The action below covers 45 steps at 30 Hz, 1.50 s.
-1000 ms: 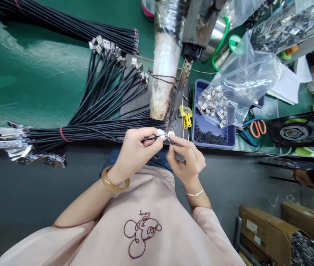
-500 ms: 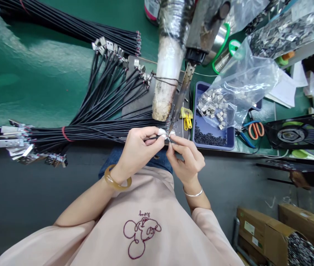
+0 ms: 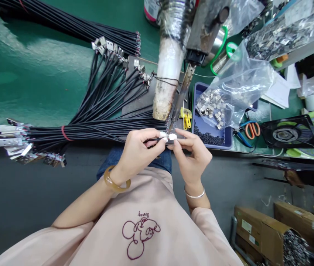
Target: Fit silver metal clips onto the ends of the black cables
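Observation:
My left hand (image 3: 142,147) is closed in a pinch on the end of a black cable (image 3: 147,140), with white coverings on its thumb and index fingertips. Between both hands sits a small silver USB connector (image 3: 171,137), at the cable's end. Thumb and index finger of my right hand (image 3: 191,153) grip the connector from the right. Just above it, the soldering iron (image 3: 183,87) points down with its tip close to my fingertips. Fingers hide the exact join of cable and connector.
A tied bundle of black cables (image 3: 104,131) lies left of my hands, another bundle (image 3: 76,27) behind it. A white wrapped tube (image 3: 166,74) hangs beside the iron. To the right are a blue tray (image 3: 230,142) of connectors, pliers (image 3: 252,130) and a fan (image 3: 287,131).
My right hand has shifted slightly right, and its fingers now sit around the USB connector, which shows more clearly. My left hand stays nearly in place on the cable.

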{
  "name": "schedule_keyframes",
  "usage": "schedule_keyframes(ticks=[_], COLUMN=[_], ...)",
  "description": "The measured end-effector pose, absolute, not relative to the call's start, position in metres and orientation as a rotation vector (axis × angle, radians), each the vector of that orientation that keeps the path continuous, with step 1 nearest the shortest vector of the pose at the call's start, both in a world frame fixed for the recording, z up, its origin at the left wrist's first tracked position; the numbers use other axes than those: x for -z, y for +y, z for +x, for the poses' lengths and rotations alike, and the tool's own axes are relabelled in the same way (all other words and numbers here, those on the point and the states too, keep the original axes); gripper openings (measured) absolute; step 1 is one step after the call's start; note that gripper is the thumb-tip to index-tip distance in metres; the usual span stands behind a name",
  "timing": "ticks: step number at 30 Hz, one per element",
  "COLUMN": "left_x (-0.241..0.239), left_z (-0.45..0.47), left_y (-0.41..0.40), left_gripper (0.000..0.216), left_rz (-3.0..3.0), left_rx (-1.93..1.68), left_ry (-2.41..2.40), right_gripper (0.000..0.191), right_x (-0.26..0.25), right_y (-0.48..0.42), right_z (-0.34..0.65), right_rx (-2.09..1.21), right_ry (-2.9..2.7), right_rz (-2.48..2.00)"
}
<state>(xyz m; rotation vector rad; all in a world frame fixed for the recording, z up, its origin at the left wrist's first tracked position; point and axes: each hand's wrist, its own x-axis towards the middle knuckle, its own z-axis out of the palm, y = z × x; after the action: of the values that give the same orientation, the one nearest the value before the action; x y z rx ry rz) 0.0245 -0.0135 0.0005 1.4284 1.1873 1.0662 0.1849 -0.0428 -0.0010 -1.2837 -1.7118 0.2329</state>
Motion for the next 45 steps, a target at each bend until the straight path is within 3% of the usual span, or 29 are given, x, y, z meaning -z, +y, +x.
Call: schedule_keyframes(ticks=[3, 18, 26, 35, 37, 42, 45], left_x=[-0.001, -0.006, -0.006, -0.002, -0.002, -0.002, -0.001], left_z=[0.025, 0.024, 0.026, 0.024, 0.023, 0.021, 0.022], left_y=[-0.014, -0.007, -0.007, -0.011, -0.012, -0.016, -0.019], left_gripper=[0.019, 0.016, 0.016, 0.009, 0.005, 0.005, 0.006], left_rz=[1.393, 1.482, 1.387, 1.271, 1.198, 1.152, 1.196], left_rx=[-1.070, -1.162, -1.016, -1.045, -1.071, -1.060, -1.066], left_ry=[1.182, 1.196, 1.195, 1.126, 1.093, 1.012, 1.023], right_gripper=[0.009, 0.012, 0.013, 0.020, 0.019, 0.008, 0.007], right_x=[-0.002, -0.005, -0.001, 0.001, 0.002, 0.000, -0.002], right_y=[-0.040, -0.032, -0.038, -0.044, -0.046, -0.047, -0.046], right_z=[0.186, 0.183, 0.185, 0.181, 0.178, 0.177, 0.179], right_rx=[-0.397, -0.282, -0.303, -0.057, -0.134, -0.698, -0.678], right_ry=[-1.711, -1.761, -1.774, -1.816, -1.779, -1.520, -1.522], right_rz=[-1.300, -1.236, -1.257, -1.233, -1.249, -1.292, -1.292])
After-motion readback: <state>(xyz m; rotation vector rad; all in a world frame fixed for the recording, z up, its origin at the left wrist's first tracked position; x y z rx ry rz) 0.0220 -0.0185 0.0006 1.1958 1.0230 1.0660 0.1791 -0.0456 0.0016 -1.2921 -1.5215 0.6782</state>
